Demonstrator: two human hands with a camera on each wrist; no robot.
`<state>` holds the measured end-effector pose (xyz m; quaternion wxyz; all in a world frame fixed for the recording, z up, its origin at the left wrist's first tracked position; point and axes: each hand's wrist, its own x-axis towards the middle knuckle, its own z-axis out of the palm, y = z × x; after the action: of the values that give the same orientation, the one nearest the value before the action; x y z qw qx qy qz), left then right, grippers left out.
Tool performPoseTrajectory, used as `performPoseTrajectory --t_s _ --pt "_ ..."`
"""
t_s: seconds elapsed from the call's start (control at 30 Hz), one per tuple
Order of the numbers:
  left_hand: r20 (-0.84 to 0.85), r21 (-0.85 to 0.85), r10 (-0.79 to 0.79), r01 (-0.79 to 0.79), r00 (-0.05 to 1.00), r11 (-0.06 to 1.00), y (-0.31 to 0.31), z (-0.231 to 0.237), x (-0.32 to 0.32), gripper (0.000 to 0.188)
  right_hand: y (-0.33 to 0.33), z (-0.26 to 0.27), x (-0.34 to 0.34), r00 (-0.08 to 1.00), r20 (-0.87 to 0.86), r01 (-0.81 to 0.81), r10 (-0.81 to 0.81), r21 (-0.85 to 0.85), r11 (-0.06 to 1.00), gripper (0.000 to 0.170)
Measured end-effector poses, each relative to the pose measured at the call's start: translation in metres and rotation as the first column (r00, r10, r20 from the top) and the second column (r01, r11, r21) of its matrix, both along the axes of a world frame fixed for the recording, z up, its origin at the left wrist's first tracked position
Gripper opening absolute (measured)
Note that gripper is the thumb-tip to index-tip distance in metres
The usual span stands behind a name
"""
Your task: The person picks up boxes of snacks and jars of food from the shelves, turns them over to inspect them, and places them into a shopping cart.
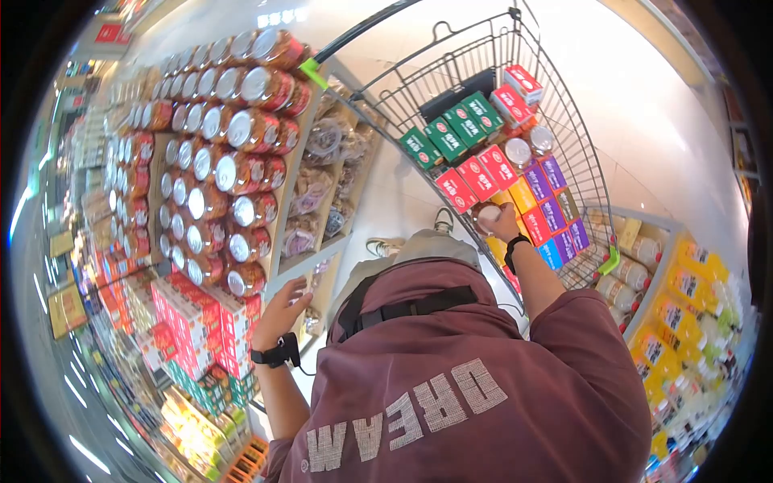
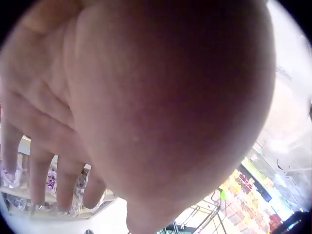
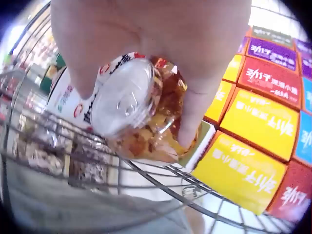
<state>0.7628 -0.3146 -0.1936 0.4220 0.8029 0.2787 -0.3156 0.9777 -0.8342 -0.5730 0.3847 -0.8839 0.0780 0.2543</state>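
The right hand grips a clear jar with a silvery lid and reddish-brown contents, low inside the near side of the wire cart. In the right wrist view its fingers come down around the jar, between a white-and-red box and yellow boxes. The left hand hangs beside the body at the left with nothing in it, fingers apart; the left wrist view shows its palm close up. Two more silvery-lidded jars stand in the cart.
Green boxes, red boxes and purple boxes lie in rows in the cart. Stacked jars fill a shelf at the left, beside bagged goods. Red cartons stand lower left; bottles and yellow packs are at the right.
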Motion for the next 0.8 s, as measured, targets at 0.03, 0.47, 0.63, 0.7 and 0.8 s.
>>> performPoseTrajectory --t_s 0.03,0.47,0.63,0.7,0.8 --pt "0.000 0.007 0.025 -0.025 1.000 1.000 -0.003 0.003 -0.003 0.054 0.000 -0.017 -0.002 1.000 0.000 -0.025 0.025 0.007 1.000 0.101" --pt "0.421 0.220 0.363 -0.482 0.831 0.848 0.035 -0.028 -0.040 0.048 -0.047 -0.065 0.041 0.908 0.051 -0.403 0.417 -0.175 0.899 0.090" --pt "0.685 0.171 0.404 -0.673 0.606 0.719 0.092 -0.076 -0.026 0.047 -0.038 0.036 0.005 0.971 0.037 -0.228 0.237 -0.167 0.959 0.078" --pt "0.678 0.045 0.528 -0.746 0.511 0.665 0.105 -0.059 0.000 0.052 -0.056 0.043 -0.007 0.966 0.135 -0.189 0.219 -0.207 0.960 0.067" --pt "0.773 0.016 0.436 -0.701 0.461 0.713 0.133 -0.060 0.038 0.069 -0.062 0.082 -0.019 0.956 0.247 -0.116 0.159 -0.181 0.977 0.056"
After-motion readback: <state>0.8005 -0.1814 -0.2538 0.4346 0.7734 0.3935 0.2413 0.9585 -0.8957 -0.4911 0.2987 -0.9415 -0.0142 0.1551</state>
